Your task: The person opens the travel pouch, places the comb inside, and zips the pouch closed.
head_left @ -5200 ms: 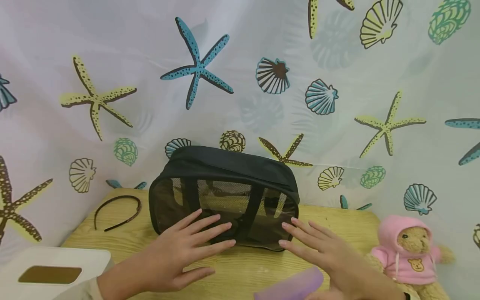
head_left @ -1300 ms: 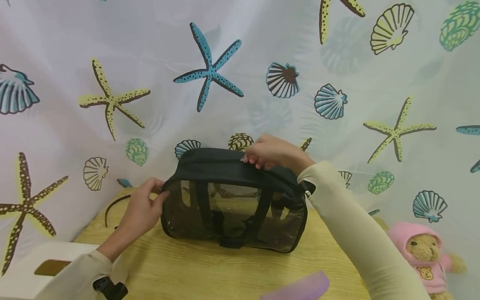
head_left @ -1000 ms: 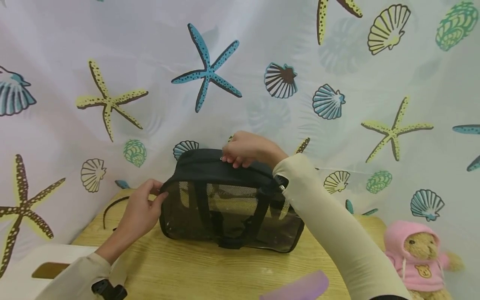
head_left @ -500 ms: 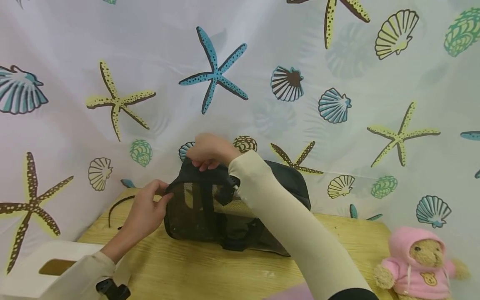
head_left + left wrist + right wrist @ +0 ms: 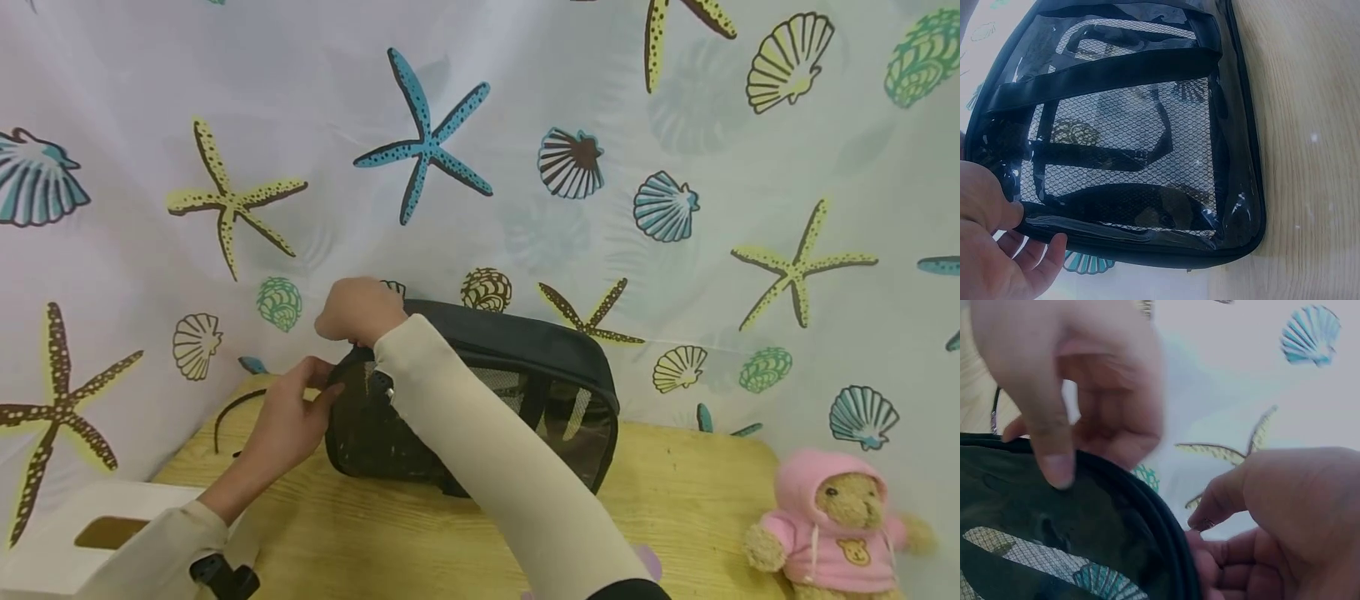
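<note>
A black zip bag [image 5: 517,333] with clear and mesh sides stands on the wooden table. At its upper left corner my left hand [image 5: 288,417] pinches the piped edge between thumb and fingers; the left wrist view shows this left hand [image 5: 997,231] from close by. My right hand [image 5: 360,310] is at the left end of the bag's top. In the right wrist view, the right hand [image 5: 1285,531] pinches a small metal zipper pull [image 5: 1207,524] by the bag's rim. My right forearm hides part of the bag's front.
A dark headband [image 5: 225,412] lies left of the bag. A white box with an oval slot [image 5: 45,542] is at the front left. A teddy bear in a pink hoodie [image 5: 840,517] sits at the right. A purple object [image 5: 649,563] is mostly behind my right sleeve.
Earlier both hands were spread before the bag. Since then the left has taken its edge, and the right has slid leftward along the top with the zipper pull.
</note>
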